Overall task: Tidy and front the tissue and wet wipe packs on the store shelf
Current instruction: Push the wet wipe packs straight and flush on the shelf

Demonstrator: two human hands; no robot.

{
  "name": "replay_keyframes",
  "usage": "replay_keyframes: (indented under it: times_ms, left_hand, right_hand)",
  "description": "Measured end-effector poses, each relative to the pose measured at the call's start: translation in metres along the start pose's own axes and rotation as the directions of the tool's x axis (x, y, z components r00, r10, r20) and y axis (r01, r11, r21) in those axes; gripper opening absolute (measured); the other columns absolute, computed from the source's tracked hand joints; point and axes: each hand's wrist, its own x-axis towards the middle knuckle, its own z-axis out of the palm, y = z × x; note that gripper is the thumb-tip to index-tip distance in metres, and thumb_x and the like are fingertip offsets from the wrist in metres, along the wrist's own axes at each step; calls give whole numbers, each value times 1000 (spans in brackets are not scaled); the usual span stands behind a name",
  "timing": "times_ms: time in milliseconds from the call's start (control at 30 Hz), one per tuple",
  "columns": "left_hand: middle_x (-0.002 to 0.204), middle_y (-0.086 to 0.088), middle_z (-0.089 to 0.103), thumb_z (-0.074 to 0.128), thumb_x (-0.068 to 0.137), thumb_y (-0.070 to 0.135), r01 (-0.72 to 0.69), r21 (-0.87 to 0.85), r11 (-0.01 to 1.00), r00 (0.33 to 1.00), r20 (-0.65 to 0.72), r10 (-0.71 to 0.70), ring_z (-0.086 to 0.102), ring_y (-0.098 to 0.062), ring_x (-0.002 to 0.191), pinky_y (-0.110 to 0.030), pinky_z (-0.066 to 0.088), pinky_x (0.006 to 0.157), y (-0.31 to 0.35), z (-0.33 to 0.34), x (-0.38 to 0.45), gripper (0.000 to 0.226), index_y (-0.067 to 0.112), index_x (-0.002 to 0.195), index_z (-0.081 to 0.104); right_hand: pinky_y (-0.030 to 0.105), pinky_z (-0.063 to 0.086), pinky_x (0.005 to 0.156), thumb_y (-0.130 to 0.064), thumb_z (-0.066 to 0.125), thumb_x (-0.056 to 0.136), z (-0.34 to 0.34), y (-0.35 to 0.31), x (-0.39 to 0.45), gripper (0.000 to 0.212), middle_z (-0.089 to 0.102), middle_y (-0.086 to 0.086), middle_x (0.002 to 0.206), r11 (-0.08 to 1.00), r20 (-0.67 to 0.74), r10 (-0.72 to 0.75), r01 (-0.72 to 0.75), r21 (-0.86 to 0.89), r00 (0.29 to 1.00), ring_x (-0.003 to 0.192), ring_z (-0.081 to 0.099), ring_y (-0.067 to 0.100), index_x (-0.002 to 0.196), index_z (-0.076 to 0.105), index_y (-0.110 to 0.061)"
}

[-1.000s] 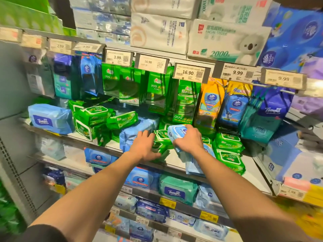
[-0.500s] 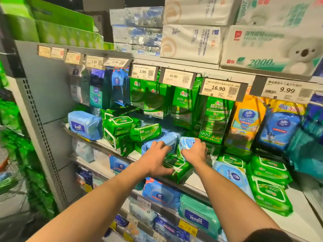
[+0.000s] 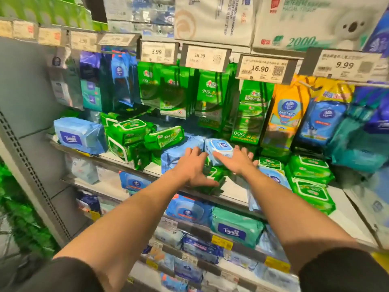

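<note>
My left hand (image 3: 192,168) lies over a small green wipe pack (image 3: 213,174) at the middle shelf's front edge, thumb along its lower side and fingers reaching onto a light blue soft pack (image 3: 179,151). My right hand (image 3: 237,162) is spread flat beside a pale blue lidded wipe pack (image 3: 219,146), its thumb across the pack's front face. That lidded pack sits tilted on top of the green one. To the left, more green packs (image 3: 128,133) are piled unevenly. Flat green packs (image 3: 309,167) lie to the right.
A blue Tempo pack (image 3: 77,135) sits at the shelf's left end. Green, yellow and blue packs (image 3: 212,95) hang from hooks behind price tags (image 3: 261,68). Large tissue bundles (image 3: 212,17) fill the top shelf. Lower shelves hold a teal Tempo pack (image 3: 235,228) and other wipes. The grey upright (image 3: 31,175) stands at the left.
Both hands have stayed on the same packs. My right hand has opened, its fingers now spread beside the lidded pack. The view has swung left and then back closer to the shelf.
</note>
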Motion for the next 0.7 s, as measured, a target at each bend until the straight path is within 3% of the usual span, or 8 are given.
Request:
replay_keyframes:
  times_ms: [133, 233, 333, 533, 700]
  left_hand:
    - [135, -16, 35, 65, 59, 82, -11, 14, 1000, 995, 101, 10, 29, -37, 127, -48, 33, 107, 11, 10, -6, 108, 12, 137, 39]
    - [143, -15, 29, 65, 58, 82, -27, 43, 999, 985, 172, 19, 24, -39, 134, -52, 32, 109, 13, 17, -10, 111, 15, 140, 34]
    - [141, -13, 30, 66, 59, 81, -52, 36, 998, 982, 185, 44, 25, -37, 133, -53, 31, 110, 10, 14, -9, 109, 15, 141, 33]
    - [135, -11, 33, 66, 59, 79, -118, -16, 993, 977, 174, 119, 30, -33, 127, -50, 32, 108, 12, 13, -14, 106, 16, 139, 36]
    - [134, -12, 36, 69, 60, 77, -148, -55, 987, 981, 118, 153, 32, -32, 125, -46, 34, 107, -4, 5, -17, 105, 14, 139, 37]
  right_hand:
    - [54, 24, 108, -94, 48, 62, -18, 43, -37, 116, 33, 14, 154, 952, -54, 262, -267, -147, 963, 140, 29, 39, 147, 39, -16]
    - [56, 31, 106, -95, 57, 45, -16, 74, -61, 132, 32, 15, 153, 880, -25, 450, -448, -156, 893, 136, 34, 41, 148, 32, -17]
    - [54, 37, 105, -92, 61, 29, -13, 81, -76, 144, 39, 15, 148, 861, -30, 500, -500, -95, 866, 134, 38, 38, 148, 30, -18]
    - [53, 33, 104, -74, 75, 52, -15, 74, -87, 130, 28, 17, 154, 831, -52, 539, -540, -134, 841, 137, 35, 39, 154, 14, -19]
    - [50, 40, 96, -69, 76, 48, -9, 74, -91, 120, 44, 18, 139, 826, -137, 537, -552, -116, 833, 125, 47, 39, 145, 28, -19]
